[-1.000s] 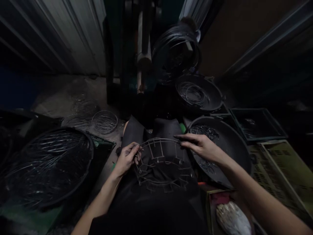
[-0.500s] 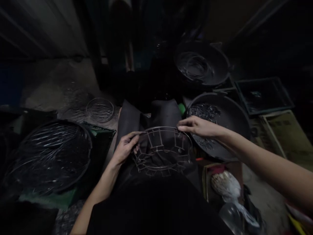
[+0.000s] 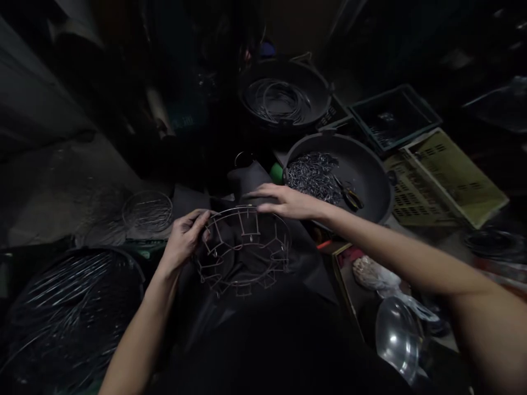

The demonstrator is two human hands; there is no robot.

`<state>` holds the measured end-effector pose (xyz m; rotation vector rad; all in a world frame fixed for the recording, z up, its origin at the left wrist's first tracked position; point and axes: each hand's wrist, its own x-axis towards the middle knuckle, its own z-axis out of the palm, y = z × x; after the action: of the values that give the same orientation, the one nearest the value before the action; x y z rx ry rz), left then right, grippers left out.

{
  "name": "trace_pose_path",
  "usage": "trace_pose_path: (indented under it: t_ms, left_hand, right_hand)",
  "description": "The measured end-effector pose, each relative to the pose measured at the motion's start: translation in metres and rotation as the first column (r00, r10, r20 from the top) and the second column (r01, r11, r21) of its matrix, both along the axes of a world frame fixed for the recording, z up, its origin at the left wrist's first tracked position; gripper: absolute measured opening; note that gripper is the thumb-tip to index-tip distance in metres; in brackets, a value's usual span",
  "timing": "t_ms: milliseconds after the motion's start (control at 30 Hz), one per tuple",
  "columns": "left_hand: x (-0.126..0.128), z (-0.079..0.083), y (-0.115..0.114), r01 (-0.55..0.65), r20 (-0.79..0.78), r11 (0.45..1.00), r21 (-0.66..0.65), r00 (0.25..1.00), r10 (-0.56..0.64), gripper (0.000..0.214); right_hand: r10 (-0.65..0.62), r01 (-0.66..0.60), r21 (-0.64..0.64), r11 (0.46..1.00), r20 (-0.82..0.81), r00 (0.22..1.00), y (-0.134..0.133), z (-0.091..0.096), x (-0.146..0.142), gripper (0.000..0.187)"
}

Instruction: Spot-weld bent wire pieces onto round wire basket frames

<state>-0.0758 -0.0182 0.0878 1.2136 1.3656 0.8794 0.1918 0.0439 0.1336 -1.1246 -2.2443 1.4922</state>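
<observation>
A round wire frame (image 3: 242,249), like a small basket of thin metal rods, rests on my dark-clothed lap. My left hand (image 3: 183,238) pinches its left rim, fingers closed on the wire. My right hand (image 3: 284,200) lies on the far rim with fingers stretched forward and pressed against the top ring. Just right of that hand stands a dark basin (image 3: 373,170) holding a heap of small metal clips (image 3: 313,173) and a pair of pliers (image 3: 349,195).
A second basin (image 3: 317,90) with coiled wire sits behind. A large tub of wire hoops (image 3: 61,312) is at my left, a small wire ring (image 3: 147,211) on the floor. Crates (image 3: 448,178) stand right; a clear bowl (image 3: 397,337) and plastic bag lie near my right arm.
The view has swung down and to the right. The frame stays on my lap with my left hand on its rim; my right hand slid left along the far rim.
</observation>
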Motion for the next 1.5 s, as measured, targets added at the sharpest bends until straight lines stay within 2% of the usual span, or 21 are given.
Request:
trace_pose_path:
  t_ms: [33, 100, 200, 267, 433, 533, 633, 700, 733, 800, 867, 967, 1033, 1200, 1300, 1400, 1500]
  left_hand:
    - [-0.003, -0.002, -0.002, -0.011, -0.001, 1.000, 0.003, 1.000, 0.011, 0.031]
    - [-0.007, -0.005, -0.005, -0.028, 0.007, 1.000, 0.004, 1.000, 0.028, 0.031]
    - [-0.011, -0.005, -0.009, -0.062, 0.019, 0.998, 0.008, 0.998, 0.062, 0.031]
    - [-0.014, 0.000, -0.007, -0.087, 0.030, 0.996, 0.005, 0.996, 0.087, 0.032]
    - [-0.020, 0.013, 0.012, -0.194, 0.172, 0.980, 0.046, 0.968, 0.183, 0.032]
    - [-0.020, 0.001, 0.018, -0.282, 0.237, 0.954, 0.105, 0.938, 0.251, 0.035]
    - [-0.020, -0.022, 0.014, -0.335, 0.243, 0.937, 0.097, 0.921, 0.304, 0.041]
    - [-0.025, -0.029, 0.008, -0.303, 0.191, 0.950, 0.082, 0.940, 0.283, 0.042]
    - [-0.027, -0.027, 0.007, -0.269, 0.151, 0.960, 0.083, 0.955, 0.254, 0.041]
    - [-0.032, -0.012, 0.008, -0.172, 0.053, 0.977, 0.123, 0.985, 0.167, 0.036]
    - [-0.032, 0.011, 0.015, -0.045, -0.053, 0.978, 0.203, 0.997, 0.057, 0.031]
    - [-0.020, 0.038, 0.029, 0.191, -0.183, 0.945, 0.266, 0.972, -0.145, 0.032]
    - [-0.011, 0.045, 0.035, 0.274, -0.210, 0.923, 0.269, 0.952, -0.222, 0.029]
    - [-0.005, 0.039, 0.037, 0.329, -0.266, 0.897, 0.294, 0.930, -0.254, 0.029]
    - [-0.007, 0.037, 0.037, 0.362, -0.283, 0.879, 0.311, 0.918, -0.278, 0.029]
    - [-0.009, 0.039, 0.041, 0.368, -0.233, 0.886, 0.281, 0.922, -0.309, 0.031]
    - [-0.021, 0.039, 0.046, 0.299, -0.200, 0.918, 0.261, 0.947, -0.251, 0.033]
  right_hand:
    - [-0.036, 0.036, 0.024, 0.999, 0.007, 0.999, -0.006, -0.003, 0.008, 0.053]
    - [-0.075, 0.076, -0.014, 0.997, 0.040, 0.996, -0.018, -0.010, 0.024, 0.061]
    - [-0.064, 0.071, -0.142, 0.987, 0.054, 0.996, -0.031, -0.018, 0.036, 0.052]
    - [-0.057, 0.057, -0.171, 0.984, 0.006, 0.998, -0.032, -0.017, 0.035, 0.044]
    - [-0.087, 0.086, -0.015, 0.996, -0.086, 0.992, 0.000, 0.008, 0.019, 0.042]
    - [-0.035, 0.038, 0.075, 0.996, -0.047, 0.998, 0.023, 0.017, 0.009, 0.043]
    - [0.028, -0.030, 0.083, 0.996, 0.033, 0.999, 0.032, 0.008, 0.001, 0.045]
    - [0.051, -0.055, 0.097, 0.994, 0.045, 0.998, 0.031, -0.001, -0.001, 0.046]
    - [0.053, -0.057, 0.107, 0.993, 0.042, 0.998, 0.030, -0.005, -0.002, 0.047]
    - [0.048, -0.053, 0.116, 0.992, 0.039, 0.998, 0.026, -0.008, -0.003, 0.047]
    - [0.040, -0.044, 0.109, 0.993, 0.042, 0.998, 0.023, -0.005, -0.005, 0.047]
    - [0.022, -0.027, 0.093, 0.995, 0.055, 0.998, 0.020, 0.002, -0.008, 0.047]
    - [0.007, -0.012, 0.075, 0.997, 0.073, 0.997, 0.017, 0.006, -0.009, 0.047]
    - [-0.029, 0.026, 0.050, 0.998, 0.058, 0.998, 0.009, 0.008, -0.008, 0.044]
    - [-0.054, 0.055, -0.014, 0.998, 0.046, 0.997, 0.009, 0.008, -0.010, 0.041]
    - [-0.088, 0.089, -0.056, 0.994, 0.012, 0.996, 0.012, 0.005, -0.014, 0.039]
    - [-0.214, 0.205, -0.096, 0.974, -0.095, 0.972, 0.012, -0.008, -0.017, 0.045]
